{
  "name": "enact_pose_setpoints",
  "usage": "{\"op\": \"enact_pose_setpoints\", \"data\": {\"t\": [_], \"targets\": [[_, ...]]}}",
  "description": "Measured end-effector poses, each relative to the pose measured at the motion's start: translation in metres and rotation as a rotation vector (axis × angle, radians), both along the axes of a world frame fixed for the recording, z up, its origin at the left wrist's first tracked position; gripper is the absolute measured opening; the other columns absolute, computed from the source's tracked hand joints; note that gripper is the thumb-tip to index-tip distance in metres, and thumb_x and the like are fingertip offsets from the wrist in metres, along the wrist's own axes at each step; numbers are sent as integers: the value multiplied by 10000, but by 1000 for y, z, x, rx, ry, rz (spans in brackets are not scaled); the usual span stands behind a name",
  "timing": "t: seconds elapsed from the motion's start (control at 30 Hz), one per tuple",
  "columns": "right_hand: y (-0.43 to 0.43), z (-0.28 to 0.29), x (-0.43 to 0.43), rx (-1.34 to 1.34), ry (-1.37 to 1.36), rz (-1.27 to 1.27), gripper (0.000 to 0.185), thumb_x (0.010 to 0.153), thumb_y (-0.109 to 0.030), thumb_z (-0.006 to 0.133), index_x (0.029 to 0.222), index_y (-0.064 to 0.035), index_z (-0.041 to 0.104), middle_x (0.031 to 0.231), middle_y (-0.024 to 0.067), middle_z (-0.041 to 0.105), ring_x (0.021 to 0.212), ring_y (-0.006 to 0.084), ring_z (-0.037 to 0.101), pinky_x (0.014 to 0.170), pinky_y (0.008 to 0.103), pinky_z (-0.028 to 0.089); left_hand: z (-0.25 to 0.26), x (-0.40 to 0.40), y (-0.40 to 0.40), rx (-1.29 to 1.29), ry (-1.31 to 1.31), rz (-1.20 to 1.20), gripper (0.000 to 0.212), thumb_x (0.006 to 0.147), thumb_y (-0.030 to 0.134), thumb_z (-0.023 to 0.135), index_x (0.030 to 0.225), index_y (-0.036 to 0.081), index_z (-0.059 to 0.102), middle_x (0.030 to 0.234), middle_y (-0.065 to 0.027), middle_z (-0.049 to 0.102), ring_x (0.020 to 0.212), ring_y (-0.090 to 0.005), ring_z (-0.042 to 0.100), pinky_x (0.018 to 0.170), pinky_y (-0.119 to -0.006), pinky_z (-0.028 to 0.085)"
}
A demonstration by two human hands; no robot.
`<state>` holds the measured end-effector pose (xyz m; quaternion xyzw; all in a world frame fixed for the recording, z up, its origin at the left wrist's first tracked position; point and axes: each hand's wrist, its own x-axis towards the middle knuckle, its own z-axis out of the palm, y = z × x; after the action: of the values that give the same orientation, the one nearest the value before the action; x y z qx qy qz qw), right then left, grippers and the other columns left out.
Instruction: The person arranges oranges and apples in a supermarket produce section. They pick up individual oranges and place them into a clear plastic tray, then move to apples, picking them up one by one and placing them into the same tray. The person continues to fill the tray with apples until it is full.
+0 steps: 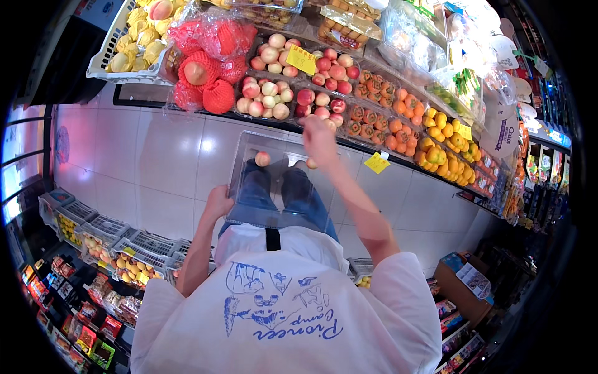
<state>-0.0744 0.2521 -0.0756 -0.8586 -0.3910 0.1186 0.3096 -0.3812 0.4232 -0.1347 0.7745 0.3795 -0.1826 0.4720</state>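
My left hand [218,202] grips the left side of a clear plastic box [256,194] held in front of my legs. A pale pink peach [263,159] lies in the far part of the box. Another round fruit [311,163] shows at its right side, partly covered by my right forearm. Over the box's far right corner, my right hand [319,138] reaches to the near edge of a clear tray of red and white nectarines [322,112]. Its fingertips are blurred against the fruit, so whether they hold one is unclear.
Peaches [265,99] in trays, persimmons [367,122] and yellow fruit [434,156] line the display. Fruit in red foam nets [218,97] sits beside a white crate [99,61]. A yellow price tag [376,162] hangs off the front edge. Grey crates [135,250] stand at left.
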Motion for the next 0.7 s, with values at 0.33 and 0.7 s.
{"op": "enact_pose_setpoints", "data": {"t": [0.33, 0.7], "targets": [[18, -94, -117, -386, -93, 385, 270, 810, -96, 570, 1079, -84, 583, 1102, 151, 539, 913, 297, 652, 736, 415, 565, 28, 22, -6, -73, 30, -31, 240, 686, 76, 598, 893, -24, 667, 816, -261, 654, 830, -413, 652, 744, -458, 493], [-6, 31, -59, 145, 456, 171, 528, 710, -155, 756, 1200, -101, 566, 1175, 163, 544, 1014, 355, 605, 844, 402, 538, -20, -7, -4, -85, -22, 31, 250, 649, 69, 575, 861, -40, 650, 785, -264, 644, 784, -418, 645, 719, -453, 493]]}}
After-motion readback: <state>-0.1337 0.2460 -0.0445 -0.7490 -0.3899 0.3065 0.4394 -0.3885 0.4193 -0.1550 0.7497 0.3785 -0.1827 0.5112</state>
